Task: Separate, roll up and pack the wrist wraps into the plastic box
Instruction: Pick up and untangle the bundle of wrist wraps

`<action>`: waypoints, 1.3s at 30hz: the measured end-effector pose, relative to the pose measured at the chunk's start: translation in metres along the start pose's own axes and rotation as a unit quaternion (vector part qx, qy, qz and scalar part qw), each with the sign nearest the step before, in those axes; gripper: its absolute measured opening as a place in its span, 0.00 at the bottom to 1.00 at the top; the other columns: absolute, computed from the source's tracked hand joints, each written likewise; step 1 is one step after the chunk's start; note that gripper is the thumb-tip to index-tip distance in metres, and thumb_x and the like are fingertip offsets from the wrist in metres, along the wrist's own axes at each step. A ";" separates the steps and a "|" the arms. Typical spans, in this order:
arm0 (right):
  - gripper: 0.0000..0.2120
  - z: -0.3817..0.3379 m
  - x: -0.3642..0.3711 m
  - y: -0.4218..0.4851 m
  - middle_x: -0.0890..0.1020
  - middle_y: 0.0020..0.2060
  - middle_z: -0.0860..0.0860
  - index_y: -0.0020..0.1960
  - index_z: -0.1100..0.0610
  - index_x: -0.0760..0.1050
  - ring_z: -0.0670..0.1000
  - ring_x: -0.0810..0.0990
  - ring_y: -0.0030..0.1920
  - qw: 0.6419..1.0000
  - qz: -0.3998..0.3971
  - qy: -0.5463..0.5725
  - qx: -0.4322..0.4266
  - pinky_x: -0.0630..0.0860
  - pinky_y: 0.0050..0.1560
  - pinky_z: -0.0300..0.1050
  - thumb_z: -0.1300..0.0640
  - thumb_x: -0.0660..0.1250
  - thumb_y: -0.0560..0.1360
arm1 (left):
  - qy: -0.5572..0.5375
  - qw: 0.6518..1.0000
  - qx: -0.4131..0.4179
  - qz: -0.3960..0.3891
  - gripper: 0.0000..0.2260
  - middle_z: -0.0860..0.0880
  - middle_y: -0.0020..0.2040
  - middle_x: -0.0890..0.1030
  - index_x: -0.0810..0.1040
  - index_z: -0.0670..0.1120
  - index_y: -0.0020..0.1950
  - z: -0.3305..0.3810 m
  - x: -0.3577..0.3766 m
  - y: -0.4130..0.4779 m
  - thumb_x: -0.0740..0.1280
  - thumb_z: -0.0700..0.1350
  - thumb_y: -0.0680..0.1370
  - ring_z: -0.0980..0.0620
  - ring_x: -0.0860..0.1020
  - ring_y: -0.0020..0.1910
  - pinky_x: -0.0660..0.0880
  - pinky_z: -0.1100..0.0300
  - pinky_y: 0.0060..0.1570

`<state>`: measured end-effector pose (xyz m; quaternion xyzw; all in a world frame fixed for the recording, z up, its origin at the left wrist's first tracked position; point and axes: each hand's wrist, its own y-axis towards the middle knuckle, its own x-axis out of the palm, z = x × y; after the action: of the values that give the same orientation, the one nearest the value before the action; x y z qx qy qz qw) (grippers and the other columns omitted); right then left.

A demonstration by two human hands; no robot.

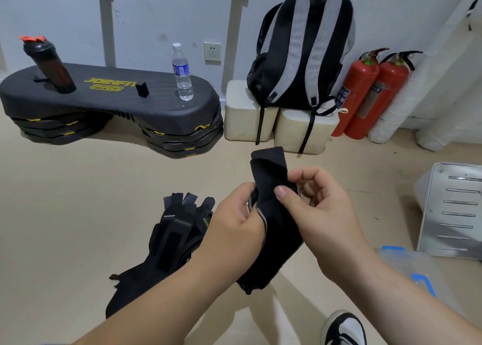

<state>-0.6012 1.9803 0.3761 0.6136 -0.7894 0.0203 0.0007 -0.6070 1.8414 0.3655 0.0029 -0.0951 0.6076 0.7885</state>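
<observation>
1. Our left hand (234, 216) and right hand (323, 214) both pinch one black wrist wrap (271, 164) above the floor (78, 214).
2. The remaining wraps (172, 240) lie piled at left, and the plastic box (407, 263) sits at right.

Gym: aerobic step (109, 94), shaker bottle (50, 65).

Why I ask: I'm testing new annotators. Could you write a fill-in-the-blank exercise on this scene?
1. The left hand and right hand hold one ___ wrist wrap.
2. The pile of wraps lies on the floor near the ___ hand.
3. Beside the backpack stand ___ red fire extinguishers.
Missing words: black; left; two.
</observation>
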 end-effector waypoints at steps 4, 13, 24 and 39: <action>0.05 0.001 -0.002 0.001 0.80 0.33 0.52 0.48 0.58 0.76 0.50 0.78 0.36 0.999 -0.004 0.002 0.042 0.75 0.37 0.42 0.62 0.69 0.82 | 0.043 0.999 -0.020 0.014 0.09 0.46 0.42 0.85 0.82 0.49 0.53 -0.002 0.001 0.001 0.66 0.50 0.78 0.50 0.80 0.43 0.79 0.44 0.48; 0.12 -0.004 0.001 -0.006 0.72 0.37 0.51 0.44 0.48 0.71 0.53 0.68 0.37 0.996 -0.040 -0.065 -0.045 0.67 0.38 0.51 0.61 0.65 0.85 | -0.028 0.996 -0.067 0.042 0.17 0.42 0.40 0.79 0.78 0.36 0.54 -0.003 -0.001 0.002 0.68 0.50 0.75 0.47 0.77 0.39 0.74 0.54 0.37; 0.07 -0.010 -0.006 0.002 0.77 0.30 0.48 0.49 0.54 0.69 0.49 0.74 0.30 0.998 -0.023 -0.006 0.052 0.71 0.30 0.40 0.60 0.62 0.86 | 0.031 0.998 -0.056 -0.023 0.09 0.36 0.47 0.82 0.83 0.51 0.55 -0.003 0.000 0.003 0.63 0.47 0.87 0.50 0.77 0.45 0.73 0.50 0.48; 0.12 -0.006 -0.006 -0.004 0.87 0.56 0.46 0.68 0.45 0.66 0.46 0.86 0.54 0.988 -0.120 -0.052 0.080 0.81 0.55 0.47 0.55 0.62 0.87 | 0.153 0.987 -0.040 0.001 0.09 0.54 0.42 0.79 0.76 0.48 0.51 -0.006 -0.001 -0.002 0.60 0.49 0.87 0.55 0.77 0.43 0.74 0.56 0.46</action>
<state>-0.5964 1.9851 0.3816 0.7019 -0.7050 0.0517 -0.0870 -0.6045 1.8411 0.3593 -0.1221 0.0022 0.5970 0.7929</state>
